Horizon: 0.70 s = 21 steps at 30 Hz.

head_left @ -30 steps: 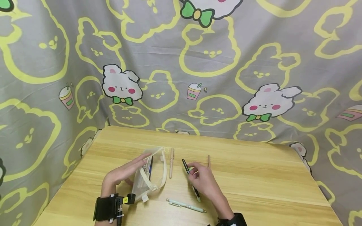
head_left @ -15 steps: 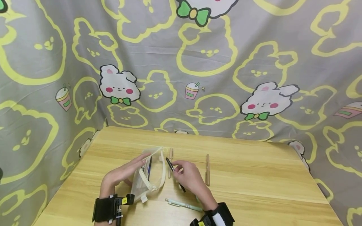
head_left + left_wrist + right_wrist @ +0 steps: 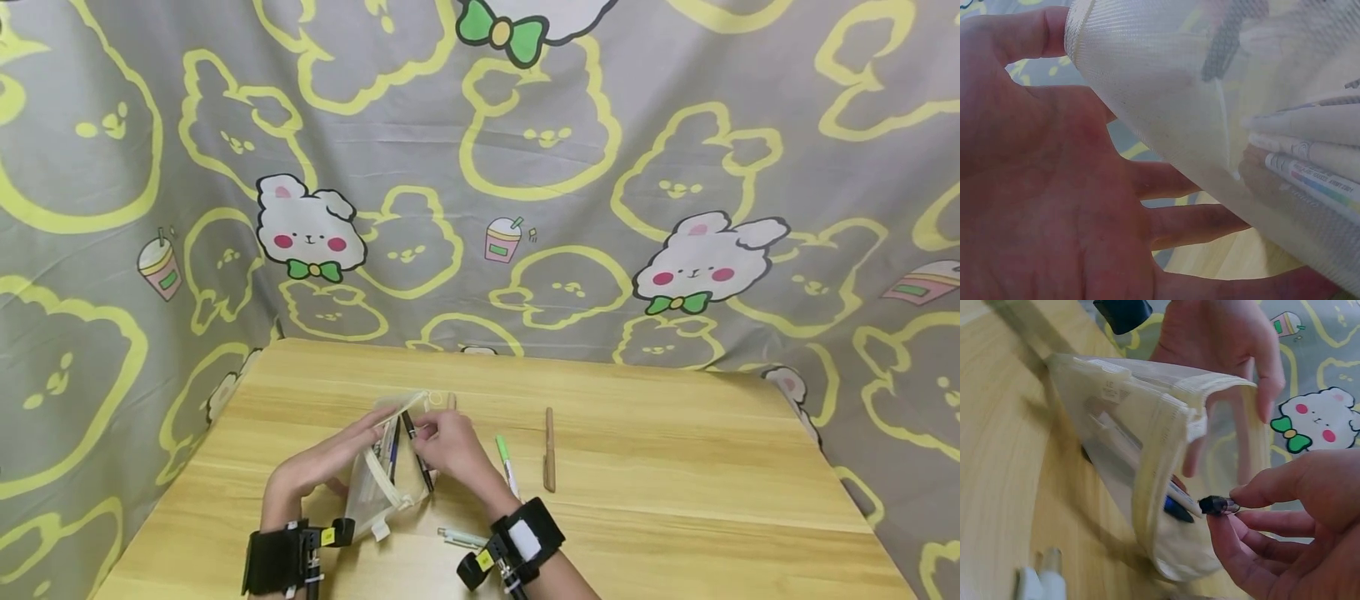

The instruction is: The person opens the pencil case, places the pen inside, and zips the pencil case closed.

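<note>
A translucent mesh pencil case (image 3: 362, 496) with a cream zipper lies unzipped on the table, its mouth towards the right. My left hand (image 3: 318, 462) holds its upper side, thumb at the rim and fingers spread behind the mesh. Inside are several pens and markers (image 3: 1310, 178), one with a blue part (image 3: 1179, 509). Between thumb and fingers my right hand (image 3: 453, 446) pinches a black pen (image 3: 409, 425) at the case's mouth. In the right wrist view, the end of that black pen (image 3: 1213, 505) points into the opening.
On the wooden table (image 3: 675, 467), a green-capped marker (image 3: 502, 450) and a brown pen (image 3: 550, 450) lie to the right. A mint pen (image 3: 459, 537) is partly covered by the right wrist camera. Another light-brown pen (image 3: 452, 401) shows behind the right hand. Patterned cloth (image 3: 420, 150) hangs around.
My right hand has carried the black pen leftwards from over the table to the pencil case's mouth, uncovering the green-capped marker and the brown pen. The left hand stays on the case.
</note>
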Each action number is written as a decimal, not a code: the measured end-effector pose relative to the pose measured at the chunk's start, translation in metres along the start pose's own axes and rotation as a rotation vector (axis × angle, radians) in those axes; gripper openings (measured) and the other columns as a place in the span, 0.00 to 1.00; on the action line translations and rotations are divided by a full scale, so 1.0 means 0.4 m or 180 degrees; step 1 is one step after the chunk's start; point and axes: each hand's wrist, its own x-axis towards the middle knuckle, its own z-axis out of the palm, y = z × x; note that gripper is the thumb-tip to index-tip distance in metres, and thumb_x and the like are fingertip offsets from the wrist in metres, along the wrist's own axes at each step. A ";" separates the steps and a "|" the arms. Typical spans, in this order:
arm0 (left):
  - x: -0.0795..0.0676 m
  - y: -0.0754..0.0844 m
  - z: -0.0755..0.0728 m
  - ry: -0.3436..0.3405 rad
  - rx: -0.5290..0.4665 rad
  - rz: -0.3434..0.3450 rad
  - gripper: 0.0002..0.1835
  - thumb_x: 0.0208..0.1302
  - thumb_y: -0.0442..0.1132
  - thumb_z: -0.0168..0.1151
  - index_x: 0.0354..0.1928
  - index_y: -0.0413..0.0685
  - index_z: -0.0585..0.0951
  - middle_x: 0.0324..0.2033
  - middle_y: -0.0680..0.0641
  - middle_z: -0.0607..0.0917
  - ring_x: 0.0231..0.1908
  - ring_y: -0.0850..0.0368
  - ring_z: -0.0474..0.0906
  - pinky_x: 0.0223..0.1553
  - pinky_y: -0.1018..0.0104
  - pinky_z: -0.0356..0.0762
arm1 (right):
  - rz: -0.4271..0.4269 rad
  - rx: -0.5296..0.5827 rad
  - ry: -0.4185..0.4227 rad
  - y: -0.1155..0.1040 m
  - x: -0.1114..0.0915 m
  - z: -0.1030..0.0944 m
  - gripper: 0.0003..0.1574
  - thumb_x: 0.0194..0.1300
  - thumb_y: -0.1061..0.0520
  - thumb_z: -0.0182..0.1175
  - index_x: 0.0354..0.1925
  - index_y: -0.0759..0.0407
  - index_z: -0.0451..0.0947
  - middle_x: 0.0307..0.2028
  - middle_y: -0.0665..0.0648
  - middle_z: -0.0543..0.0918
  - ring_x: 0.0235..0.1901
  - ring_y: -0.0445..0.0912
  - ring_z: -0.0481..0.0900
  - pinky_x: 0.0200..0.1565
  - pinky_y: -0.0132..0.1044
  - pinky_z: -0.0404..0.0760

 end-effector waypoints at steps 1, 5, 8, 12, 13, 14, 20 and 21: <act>-0.001 0.002 0.000 -0.0008 0.0006 0.0009 0.36 0.75 0.62 0.40 0.79 0.62 0.49 0.77 0.39 0.39 0.66 0.18 0.45 0.34 0.25 0.77 | 0.0029 0.0068 -0.0010 0.000 0.004 0.005 0.21 0.58 0.68 0.62 0.52 0.70 0.81 0.31 0.55 0.84 0.20 0.39 0.80 0.22 0.29 0.82; 0.000 0.006 0.002 -0.0017 0.0034 0.0027 0.36 0.75 0.62 0.40 0.79 0.60 0.49 0.77 0.39 0.38 0.66 0.18 0.44 0.33 0.26 0.77 | 0.0108 0.0407 -0.0065 0.002 0.018 0.028 0.22 0.58 0.70 0.61 0.53 0.74 0.79 0.30 0.57 0.85 0.18 0.45 0.83 0.22 0.34 0.86; 0.002 0.004 0.003 -0.0032 0.0013 0.0054 0.34 0.77 0.59 0.39 0.79 0.59 0.48 0.77 0.39 0.36 0.67 0.19 0.42 0.34 0.26 0.77 | 0.0141 0.0582 -0.0067 0.001 0.024 0.045 0.23 0.59 0.70 0.62 0.53 0.77 0.78 0.29 0.58 0.85 0.18 0.49 0.84 0.23 0.39 0.88; 0.004 0.000 0.002 -0.0051 -0.0034 0.0081 0.33 0.78 0.56 0.38 0.79 0.58 0.47 0.77 0.40 0.36 0.67 0.20 0.41 0.34 0.26 0.77 | 0.0172 0.0787 -0.0064 -0.010 0.025 0.057 0.21 0.60 0.70 0.62 0.52 0.77 0.78 0.32 0.63 0.87 0.25 0.54 0.86 0.30 0.46 0.89; 0.005 -0.001 0.002 -0.0049 -0.0021 0.0097 0.33 0.78 0.56 0.38 0.79 0.58 0.47 0.77 0.39 0.37 0.68 0.20 0.41 0.34 0.26 0.77 | 0.0163 0.0818 -0.0066 -0.013 0.023 0.057 0.20 0.60 0.71 0.62 0.52 0.77 0.79 0.33 0.64 0.87 0.27 0.55 0.87 0.31 0.47 0.89; 0.005 -0.002 0.002 -0.0046 0.0000 0.0119 0.33 0.78 0.56 0.38 0.79 0.57 0.48 0.77 0.39 0.37 0.68 0.20 0.41 0.35 0.24 0.76 | 0.0159 0.0842 -0.0072 -0.016 0.022 0.056 0.19 0.60 0.71 0.61 0.51 0.76 0.79 0.35 0.65 0.87 0.29 0.56 0.87 0.33 0.48 0.89; 0.004 -0.004 0.003 0.0003 0.0042 0.0102 0.35 0.77 0.59 0.38 0.79 0.56 0.48 0.77 0.38 0.38 0.68 0.20 0.41 0.33 0.24 0.75 | -0.0070 0.0498 0.0063 -0.018 0.007 0.023 0.16 0.63 0.67 0.61 0.49 0.70 0.82 0.39 0.61 0.86 0.32 0.48 0.85 0.33 0.39 0.89; 0.003 -0.004 0.003 0.0010 0.0022 0.0070 0.36 0.76 0.60 0.39 0.79 0.57 0.48 0.77 0.38 0.38 0.67 0.20 0.42 0.33 0.24 0.76 | -0.0113 0.0400 0.0114 -0.015 0.004 0.015 0.15 0.63 0.66 0.61 0.49 0.68 0.83 0.38 0.59 0.85 0.32 0.47 0.85 0.33 0.37 0.88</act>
